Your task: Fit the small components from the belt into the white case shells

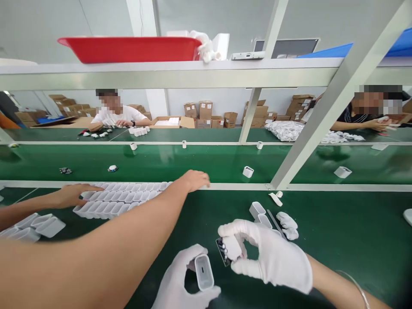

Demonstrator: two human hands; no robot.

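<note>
White shell: I see it near the bottom edge, centre, held upright in my left hand with its open end facing the camera.
Left hand fingers: gloved in white, curled closed around the shell.
Circuit board: small and dark, just right of and slightly farther than the shell, apart from it; a white block sits against it.
Right hand: gloved; its fingers pinch the board and white block closed between thumb and fingertips.
Desk: green; its far edge is a pale rail, with a green belt beyond. The right stretch of the desk is mostly bare and gives me the most open room.
Loose shells by my right hand: two, just beyond the glove, with small white scraps to their right.
Co-worker's bare arms: two, coming in from the left; one hand lies on the far rail, the other on a tray of shells, crowding the left side.
Tray count: three rows; I cannot count each row exactly.
Shells at near left: about four, partly cut by the edge.
Belt: two shells at right, two small parts at left.
Slanted frame post: meets the rail right of centre.
Far side: two people seated.
</note>
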